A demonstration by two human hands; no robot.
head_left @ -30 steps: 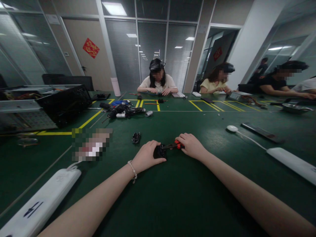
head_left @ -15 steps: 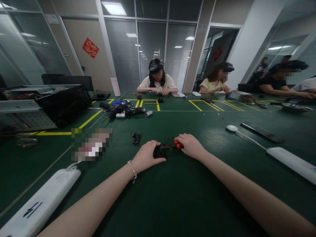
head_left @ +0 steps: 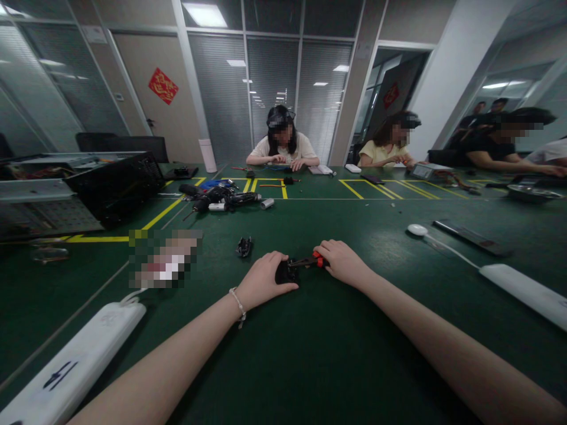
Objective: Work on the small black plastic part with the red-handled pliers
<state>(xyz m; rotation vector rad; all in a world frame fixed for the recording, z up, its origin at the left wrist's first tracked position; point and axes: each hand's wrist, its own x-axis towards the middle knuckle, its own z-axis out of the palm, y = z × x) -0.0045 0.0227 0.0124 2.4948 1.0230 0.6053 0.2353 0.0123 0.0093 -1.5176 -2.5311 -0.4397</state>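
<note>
My left hand (head_left: 262, 282) is closed over a small black part (head_left: 286, 273) resting on the green table (head_left: 310, 354). My right hand (head_left: 343, 262) grips the red handles of a pair of pliers (head_left: 310, 260), whose dark jaws reach left into the black part. Both forearms stretch forward from the bottom of the view. A second small black part (head_left: 244, 246) lies loose a little left of my left hand.
White power strips lie at the lower left (head_left: 75, 363) and right (head_left: 525, 293). A black computer case (head_left: 88, 186) stands at the left, a pile of tools (head_left: 219, 198) behind. Several people sit across and right, working at the table.
</note>
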